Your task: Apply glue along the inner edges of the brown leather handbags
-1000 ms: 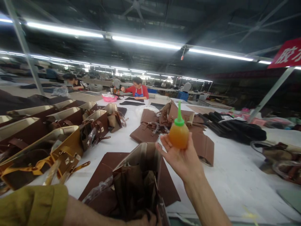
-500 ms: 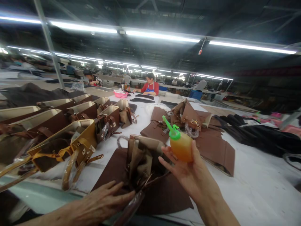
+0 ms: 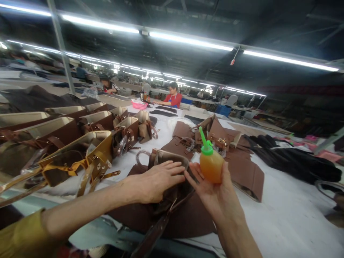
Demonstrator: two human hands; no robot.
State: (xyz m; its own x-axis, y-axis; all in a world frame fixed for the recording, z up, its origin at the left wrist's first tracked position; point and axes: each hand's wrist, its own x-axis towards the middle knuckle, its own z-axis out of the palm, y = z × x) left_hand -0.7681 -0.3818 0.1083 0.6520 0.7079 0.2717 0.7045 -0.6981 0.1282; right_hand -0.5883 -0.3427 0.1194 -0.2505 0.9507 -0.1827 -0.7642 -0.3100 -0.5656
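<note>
A: Right hand?
B: Right hand (image 3: 215, 195) is up over the table, palm upward, fingers wrapped around an orange squeeze bottle (image 3: 212, 168). The bottle stands roughly upright and its green nozzle (image 3: 204, 140) leans slightly left.
A: Left?
B: Left hand (image 3: 156, 181) lies flat, fingers spread, palm down on the top of a brown bag (image 3: 164, 156). It grips nothing. Its fingertips are just beside the right hand's fingers; I cannot tell if they touch.
A: Where does the bag sit?
B: Near the table edge, straight in front of the person. It rests on a flat brown leather panel (image 3: 193, 220), which lies on the white table (image 3: 282, 215). The bottle is held just right of the bag's mouth.
A: Surroundings?
B: A row of open bags (image 3: 91, 120) runs along the left, a mustard one (image 3: 80, 157) nearest. Flat brown pieces (image 3: 244, 172) lie right of the bottle, with black fabric (image 3: 290, 161) beyond. At the far end a person in red (image 3: 174, 99) is at the table, with a pink basin (image 3: 139, 105) near them.
</note>
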